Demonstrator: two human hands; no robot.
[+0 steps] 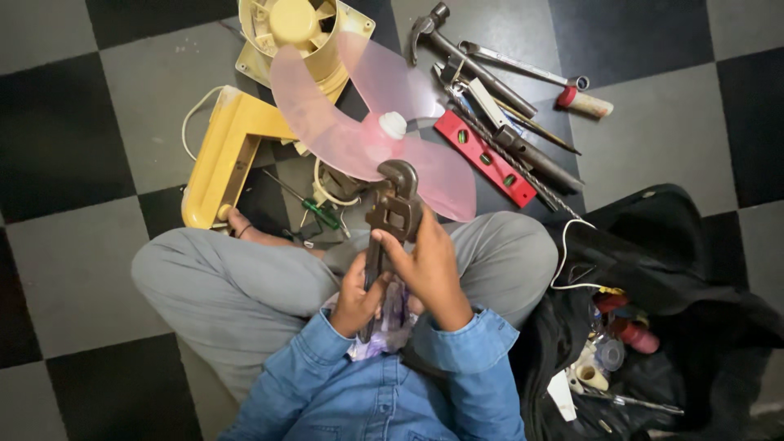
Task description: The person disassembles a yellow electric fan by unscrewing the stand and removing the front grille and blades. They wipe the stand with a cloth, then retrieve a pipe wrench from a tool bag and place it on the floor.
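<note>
Both hands close their fingers around a dark pipe wrench (390, 220) held upright over the lap.

Left hand (357, 300) wraps the lower handle; right hand (429, 269) grips higher, its fingers (390, 243) touching the jaw part. The wrench head stands just below the white hub of a pink fan blade (367, 122). Behind lie a yellow fan body (233, 151), a green screwdriver (314, 208), a red level (486, 159) and a hammer (465, 57); a black bag (653, 245) is at the right. Both forearms in blue sleeves bend inward.

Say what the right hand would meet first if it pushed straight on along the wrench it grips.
Probably the pink fan blade: the right hand points up along the pipe wrench, whose head overlaps it; depth unclear.
</note>
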